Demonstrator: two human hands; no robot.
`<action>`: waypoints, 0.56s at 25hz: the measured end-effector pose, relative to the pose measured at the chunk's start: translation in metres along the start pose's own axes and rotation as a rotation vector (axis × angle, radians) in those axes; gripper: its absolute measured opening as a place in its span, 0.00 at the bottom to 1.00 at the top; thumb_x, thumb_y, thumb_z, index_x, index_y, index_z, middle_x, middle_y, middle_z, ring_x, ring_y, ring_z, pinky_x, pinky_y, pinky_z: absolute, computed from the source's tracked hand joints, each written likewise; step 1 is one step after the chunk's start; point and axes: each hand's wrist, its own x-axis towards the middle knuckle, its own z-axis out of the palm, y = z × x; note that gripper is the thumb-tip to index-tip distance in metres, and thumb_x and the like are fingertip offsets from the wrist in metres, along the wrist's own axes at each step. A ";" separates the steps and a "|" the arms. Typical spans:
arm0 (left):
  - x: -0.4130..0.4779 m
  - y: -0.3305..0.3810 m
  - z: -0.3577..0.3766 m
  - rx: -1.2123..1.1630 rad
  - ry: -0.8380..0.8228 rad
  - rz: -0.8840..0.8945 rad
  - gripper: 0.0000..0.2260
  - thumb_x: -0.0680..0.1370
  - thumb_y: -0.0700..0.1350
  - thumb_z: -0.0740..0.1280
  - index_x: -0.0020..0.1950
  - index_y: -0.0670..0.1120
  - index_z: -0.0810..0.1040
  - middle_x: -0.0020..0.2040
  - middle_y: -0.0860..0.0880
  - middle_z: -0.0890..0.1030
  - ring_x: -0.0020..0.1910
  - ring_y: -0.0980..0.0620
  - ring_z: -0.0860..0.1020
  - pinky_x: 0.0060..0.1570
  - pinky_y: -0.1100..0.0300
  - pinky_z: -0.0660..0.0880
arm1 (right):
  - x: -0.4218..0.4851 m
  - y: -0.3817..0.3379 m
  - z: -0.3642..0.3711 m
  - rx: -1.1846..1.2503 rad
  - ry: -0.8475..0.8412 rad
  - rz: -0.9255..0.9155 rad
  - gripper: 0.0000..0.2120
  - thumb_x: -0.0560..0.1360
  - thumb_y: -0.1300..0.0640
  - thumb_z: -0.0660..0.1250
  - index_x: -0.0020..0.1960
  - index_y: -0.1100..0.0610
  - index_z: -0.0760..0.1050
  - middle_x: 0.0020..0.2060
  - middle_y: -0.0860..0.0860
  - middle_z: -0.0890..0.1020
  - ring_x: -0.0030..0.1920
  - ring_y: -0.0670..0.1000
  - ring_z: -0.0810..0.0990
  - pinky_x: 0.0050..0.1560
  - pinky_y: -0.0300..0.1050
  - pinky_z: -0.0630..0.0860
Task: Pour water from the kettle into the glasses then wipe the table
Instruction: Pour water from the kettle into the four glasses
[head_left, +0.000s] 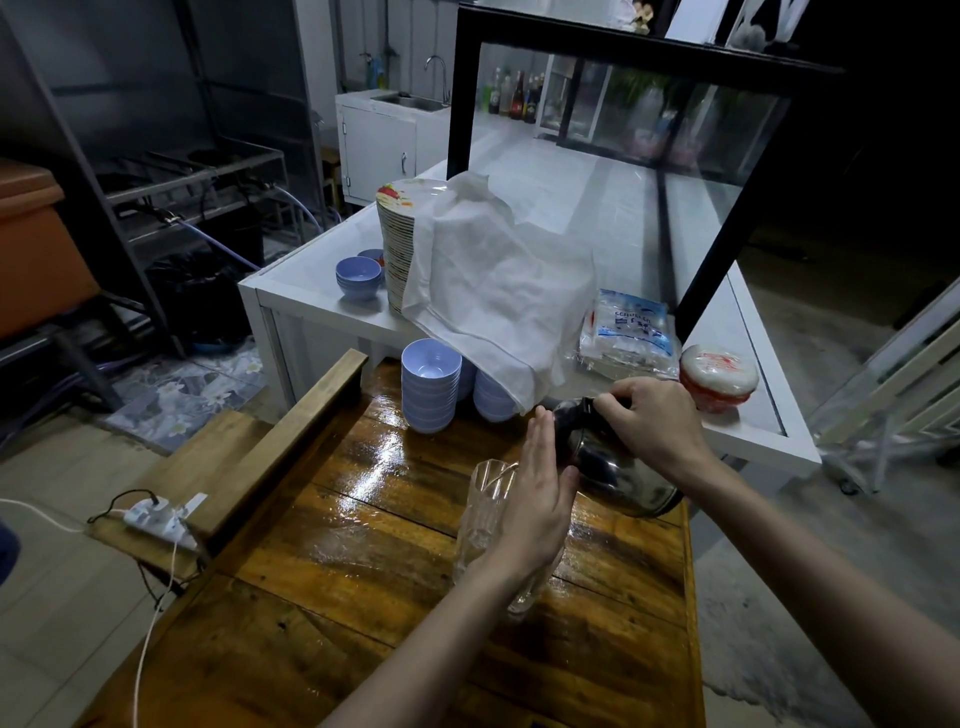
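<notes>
A shiny steel kettle (613, 467) is tilted to the left above the glossy wooden table (363, 545). My right hand (649, 421) grips its dark handle from above. My left hand (540, 499) lies flat with straight fingers against the kettle's front side, near the spout. Just under that hand stands a tall clear ribbed glass (485, 504), its lower part hidden behind my left wrist. I cannot tell whether water is flowing. A large white cloth (493, 291) is draped over a stack of plates behind.
Stacks of pale blue bowls (430, 384) stand at the table's far edge. Behind is a white counter (322, 306) with a plate stack (397, 244), a plastic packet (628, 332) and a red-white lidded tub (719, 376). A power strip (161, 517) lies on the left ledge.
</notes>
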 end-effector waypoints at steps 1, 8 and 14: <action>0.000 0.000 0.000 0.000 0.005 0.001 0.28 0.84 0.49 0.53 0.77 0.52 0.39 0.79 0.54 0.41 0.76 0.61 0.40 0.76 0.59 0.45 | 0.001 0.000 0.000 0.002 -0.002 -0.002 0.24 0.70 0.45 0.57 0.37 0.63 0.82 0.30 0.58 0.83 0.32 0.57 0.81 0.42 0.51 0.77; 0.002 -0.004 0.000 -0.006 0.041 0.016 0.28 0.83 0.48 0.54 0.75 0.52 0.38 0.79 0.52 0.42 0.77 0.58 0.41 0.76 0.60 0.45 | 0.003 -0.005 0.000 -0.029 0.004 -0.020 0.23 0.69 0.45 0.58 0.35 0.63 0.82 0.29 0.58 0.83 0.32 0.58 0.80 0.42 0.50 0.77; 0.002 -0.007 0.002 -0.005 0.049 0.009 0.29 0.83 0.50 0.53 0.76 0.52 0.37 0.79 0.52 0.40 0.77 0.59 0.40 0.75 0.61 0.44 | 0.004 -0.010 0.000 -0.046 0.012 -0.044 0.24 0.68 0.44 0.56 0.32 0.60 0.81 0.27 0.55 0.82 0.31 0.57 0.79 0.41 0.50 0.76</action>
